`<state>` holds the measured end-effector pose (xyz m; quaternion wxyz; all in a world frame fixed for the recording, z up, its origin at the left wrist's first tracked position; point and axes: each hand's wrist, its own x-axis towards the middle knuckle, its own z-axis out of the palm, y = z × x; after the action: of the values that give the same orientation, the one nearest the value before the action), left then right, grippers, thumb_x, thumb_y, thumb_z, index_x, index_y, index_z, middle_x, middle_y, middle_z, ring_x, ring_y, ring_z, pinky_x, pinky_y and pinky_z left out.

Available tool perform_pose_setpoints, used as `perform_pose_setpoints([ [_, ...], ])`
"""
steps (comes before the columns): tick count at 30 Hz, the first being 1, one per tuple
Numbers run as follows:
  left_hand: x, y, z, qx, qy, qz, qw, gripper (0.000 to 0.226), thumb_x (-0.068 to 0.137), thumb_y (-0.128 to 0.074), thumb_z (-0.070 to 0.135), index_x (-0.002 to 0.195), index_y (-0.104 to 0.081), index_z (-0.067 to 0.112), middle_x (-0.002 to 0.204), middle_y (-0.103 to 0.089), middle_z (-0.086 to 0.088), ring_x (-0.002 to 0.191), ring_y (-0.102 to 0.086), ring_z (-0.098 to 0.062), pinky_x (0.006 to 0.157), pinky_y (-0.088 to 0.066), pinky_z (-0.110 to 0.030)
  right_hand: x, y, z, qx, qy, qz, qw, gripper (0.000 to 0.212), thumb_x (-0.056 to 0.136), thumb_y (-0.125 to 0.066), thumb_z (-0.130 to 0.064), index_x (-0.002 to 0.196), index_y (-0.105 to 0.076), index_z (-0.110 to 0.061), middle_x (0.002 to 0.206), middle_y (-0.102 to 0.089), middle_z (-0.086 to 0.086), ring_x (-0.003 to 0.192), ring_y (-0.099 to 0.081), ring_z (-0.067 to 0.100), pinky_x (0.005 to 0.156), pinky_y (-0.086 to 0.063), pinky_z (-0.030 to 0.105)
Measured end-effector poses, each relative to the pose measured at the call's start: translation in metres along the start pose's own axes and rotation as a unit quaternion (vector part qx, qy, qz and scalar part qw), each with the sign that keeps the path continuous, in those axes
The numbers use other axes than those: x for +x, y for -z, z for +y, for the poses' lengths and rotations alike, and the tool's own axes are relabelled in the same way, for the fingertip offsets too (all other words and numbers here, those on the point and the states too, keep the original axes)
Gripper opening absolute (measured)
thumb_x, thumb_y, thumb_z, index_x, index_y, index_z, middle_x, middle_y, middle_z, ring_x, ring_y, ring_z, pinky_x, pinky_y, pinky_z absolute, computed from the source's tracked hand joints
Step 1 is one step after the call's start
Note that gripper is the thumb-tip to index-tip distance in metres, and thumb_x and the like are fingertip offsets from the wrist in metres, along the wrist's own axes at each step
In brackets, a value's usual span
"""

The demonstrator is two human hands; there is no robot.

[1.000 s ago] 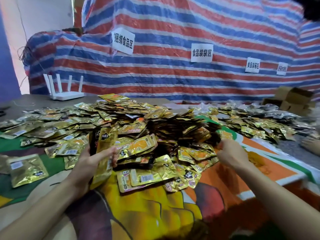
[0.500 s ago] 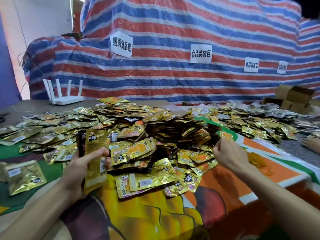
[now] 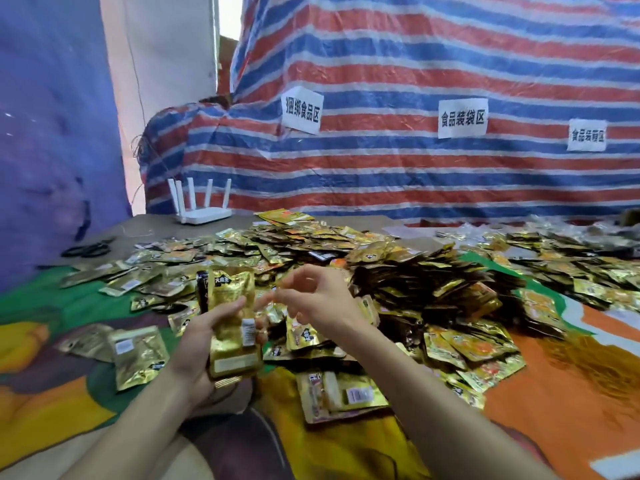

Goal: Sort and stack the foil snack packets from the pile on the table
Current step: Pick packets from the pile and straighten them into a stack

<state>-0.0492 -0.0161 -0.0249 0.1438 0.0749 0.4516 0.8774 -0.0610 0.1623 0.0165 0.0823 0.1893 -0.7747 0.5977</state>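
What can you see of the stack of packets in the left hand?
The stack of packets is a thin bundle of shiny, crinkled gold foil pouches, held roughly upright. The front pouch shows a dark logo patch at top, a white barcode label on its right side and a pale strip near the bottom. The left hand grips it from behind, thumb across the front. The right hand hovers beside it, apparently not touching.

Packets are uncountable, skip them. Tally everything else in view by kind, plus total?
Signs: 3
Router: 1
Scissors: 1
Hands: 2 (left hand gripping a stack, right hand)
Total: 7
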Motion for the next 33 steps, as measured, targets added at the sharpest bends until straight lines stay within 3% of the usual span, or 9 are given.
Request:
perform_pose_setpoints([
  [3,-0.002,0.004,0.002,0.062,-0.001,0.046,0.997,0.027,0.076,-0.07,0.028,0.093,-0.08,0.009,0.082,-0.068,-0.016,0.065,-0.062,-0.028,0.063,-0.05,-0.035,0.007,-0.015,0.011,0.056,-0.001,0.01,0.998,0.019,0.085,-0.077,-0.002,0.099,-0.065,-0.006,0.089,-0.075,0.022,0.056,-0.062,0.011,0.049,-0.046,0.019],
  [8,0.009,0.012,0.004,0.15,0.043,0.13,0.979,0.049,0.054,-0.082,0.027,0.094,-0.077,-0.001,0.079,-0.071,-0.022,0.058,-0.065,-0.028,0.056,-0.054,-0.031,0.007,-0.013,0.043,-0.076,0.061,0.057,0.994,0.015,0.079,-0.083,-0.006,0.09,-0.074,-0.009,0.079,-0.076,0.003,0.072,-0.074,0.011,0.065,-0.059,0.025],
  [12,0.012,0.018,0.006,0.21,0.043,0.147,0.966,0.083,0.044,-0.086,0.032,0.119,-0.069,0.0,0.087,-0.075,-0.018,0.064,-0.07,-0.026,0.064,-0.055,-0.034,0.002,-0.008,0.049,-0.06,0.046,0.025,0.997,0.018,0.079,-0.085,-0.014,0.093,-0.075,-0.016,0.081,-0.077,0.001,0.074,-0.073,0.01,0.062,-0.056,0.02],
  [14,0.008,0.022,0.003,0.245,0.033,0.159,0.956,0.11,0.044,-0.095,0.028,0.142,-0.05,0.003,0.096,-0.076,-0.019,0.071,-0.074,-0.026,0.071,-0.056,-0.038,-0.001,-0.009,0.047,-0.059,0.048,0.015,0.997,0.018,0.079,-0.086,-0.021,0.094,-0.076,-0.016,0.081,-0.075,0.0,0.074,-0.07,0.007,0.065,-0.054,0.02],
  [16,0.003,0.02,0.001,0.246,0.043,0.141,0.958,0.127,0.047,-0.093,0.032,0.153,-0.028,0.009,0.098,-0.075,-0.021,0.076,-0.075,-0.03,0.068,-0.055,-0.039,-0.002,-0.012,0.045,-0.073,0.049,-0.004,0.996,0.013,0.082,-0.083,-0.025,0.092,-0.077,-0.018,0.081,-0.074,-0.001,0.075,-0.069,0.008,0.066,-0.055,0.022],
  [19,-0.003,0.011,0.004,0.233,0.049,0.117,0.964,0.119,0.055,-0.093,0.023,0.152,-0.027,0.012,0.095,-0.075,-0.024,0.072,-0.073,-0.032,0.059,-0.057,-0.037,-0.002,-0.015,0.044,-0.115,0.056,-0.013,0.992,0.005,0.087,-0.078,-0.023,0.091,-0.077,-0.02,0.083,-0.074,-0.004,0.078,-0.069,0.009,0.07,-0.057,0.024],
  [23,-0.004,0.004,0.005,0.236,0.028,0.117,0.964,0.085,0.052,-0.092,0.008,0.129,-0.054,0.007,0.088,-0.074,-0.025,0.068,-0.072,-0.034,0.054,-0.058,-0.037,-0.005,-0.016,0.042,-0.081,0.026,0.037,0.996,0.019,0.083,-0.079,-0.016,0.099,-0.069,-0.02,0.082,-0.074,0.0,0.074,-0.07,0.01,0.064,-0.054,0.021],
  [28,-0.002,0.005,0.001,0.248,0.005,0.108,0.963,0.073,0.051,-0.091,0.009,0.117,-0.06,0.011,0.094,-0.076,-0.021,0.076,-0.074,-0.036,0.058,-0.06,-0.04,-0.004,-0.013,0.04,-0.056,-0.001,0.025,0.998,0.001,0.084,-0.078,-0.013,0.085,-0.078,-0.013,0.077,-0.076,0.002,0.071,-0.072,0.012,0.062,-0.053,0.02],
  [33,0.002,0.012,0.001,0.23,0.001,0.102,0.968,0.065,0.056,-0.084,0.017,0.115,-0.06,0.007,0.089,-0.074,-0.025,0.064,-0.072,-0.033,0.051,-0.056,-0.034,-0.005,-0.011,0.037,-0.057,-0.021,-0.003,0.998,0.01,0.089,-0.075,-0.017,0.095,-0.082,-0.019,0.086,-0.076,-0.003,0.078,-0.07,0.006,0.065,-0.053,0.016],
])
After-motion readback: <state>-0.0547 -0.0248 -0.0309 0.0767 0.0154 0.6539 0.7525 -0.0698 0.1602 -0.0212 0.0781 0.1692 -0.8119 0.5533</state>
